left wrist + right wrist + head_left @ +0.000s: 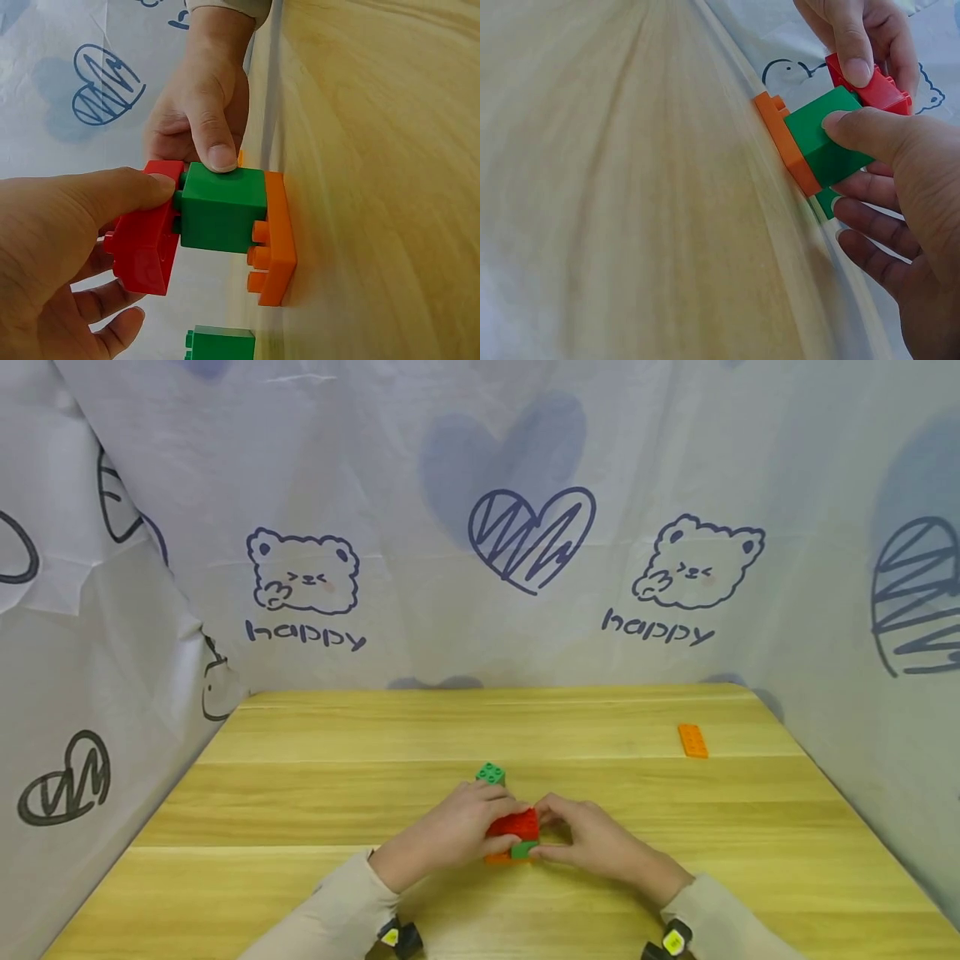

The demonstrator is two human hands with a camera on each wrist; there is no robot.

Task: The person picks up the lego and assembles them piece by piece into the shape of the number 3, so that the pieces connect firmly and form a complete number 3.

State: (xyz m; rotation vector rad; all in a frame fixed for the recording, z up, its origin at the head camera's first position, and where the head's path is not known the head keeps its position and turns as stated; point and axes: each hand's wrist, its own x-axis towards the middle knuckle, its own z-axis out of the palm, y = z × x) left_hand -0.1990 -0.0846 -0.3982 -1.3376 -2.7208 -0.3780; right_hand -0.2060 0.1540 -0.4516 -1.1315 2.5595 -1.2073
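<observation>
My left hand pinches glossy red studded brick; right hand pinches green plastic cube on flat orange plate.

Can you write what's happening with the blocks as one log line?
left hand: holds red block | right hand: holds green block | orange plate: on table

The only readable writing is on the white cloth hung behind and beside the counter. The word "happy" stands in dark blue hand-drawn letters under the left bear drawing. The same word "happy" stands under the right bear drawing. Between the two bears the cloth carries a scribbled heart sign. The blocks show no letters or numbers that can be read.
</observation>
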